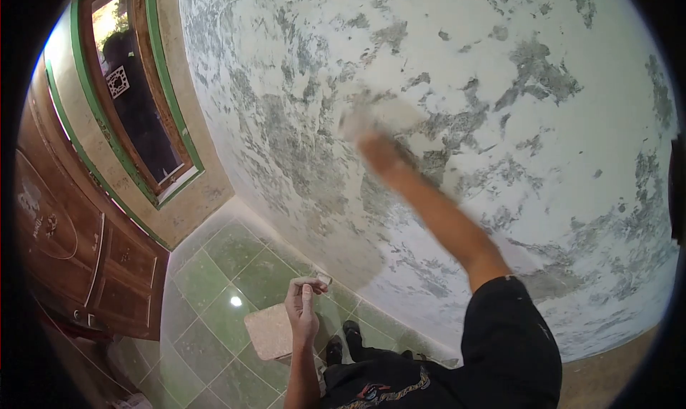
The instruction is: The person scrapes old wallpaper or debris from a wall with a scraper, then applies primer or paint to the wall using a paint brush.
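Observation:
My right arm reaches out to the patchy white and grey wall. At its end my right hand is smeared by motion against the plaster, with a pale blur around the fingers. Lower down, my left hand is held in front of my body, its fingers curled in and the thumb laid along them. The fingers look dusted white. A small whitish piece shows right at the fingertips; I cannot tell what it is.
A stool with a beige square top stands on the green tiled floor beside my left forearm. To the left are a brown wooden door and a green-framed window. Pale dust lies along the wall's foot.

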Demonstrator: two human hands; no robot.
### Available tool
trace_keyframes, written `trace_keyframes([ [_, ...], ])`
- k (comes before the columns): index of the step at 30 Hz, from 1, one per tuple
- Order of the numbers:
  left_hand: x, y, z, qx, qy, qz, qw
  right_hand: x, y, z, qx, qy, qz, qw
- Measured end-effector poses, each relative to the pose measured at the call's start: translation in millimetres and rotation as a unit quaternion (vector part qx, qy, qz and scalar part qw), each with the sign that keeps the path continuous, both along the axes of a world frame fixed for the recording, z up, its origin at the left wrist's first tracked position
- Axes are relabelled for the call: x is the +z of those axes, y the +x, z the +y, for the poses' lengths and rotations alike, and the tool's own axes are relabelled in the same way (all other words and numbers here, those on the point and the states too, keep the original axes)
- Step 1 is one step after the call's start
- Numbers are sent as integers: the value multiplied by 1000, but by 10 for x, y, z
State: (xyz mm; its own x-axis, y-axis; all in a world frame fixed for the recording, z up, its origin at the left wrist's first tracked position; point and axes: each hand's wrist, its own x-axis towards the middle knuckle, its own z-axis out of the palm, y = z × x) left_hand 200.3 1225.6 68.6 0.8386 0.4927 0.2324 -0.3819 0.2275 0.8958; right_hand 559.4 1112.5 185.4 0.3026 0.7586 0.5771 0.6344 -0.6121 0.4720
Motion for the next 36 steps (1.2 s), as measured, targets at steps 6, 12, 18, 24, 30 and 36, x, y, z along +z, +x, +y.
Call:
trace_keyframes([
  [6,-53,-279,127,46,38,47,997,-736,-573,-83,-75,-203,370,904],
  [12,-236,-112,89,135,-82,17,987,2495,-818,-562,43,294,-21,955],
  [18,-170,248,-89,90,-92,-24,991,1717,47,-441,201,322,25,925],
  [24,20,149,-134,49,-35,-58,997,-405,-427,65,-123,39,427,895],
  [30,-139,60,-77,57,-80,-25,995,2018,-951,-606,-182,310,244,901],
  [36,-110,182,-113,68,-106,-42,991,2368,-643,-839,75,368,-1,927],
])
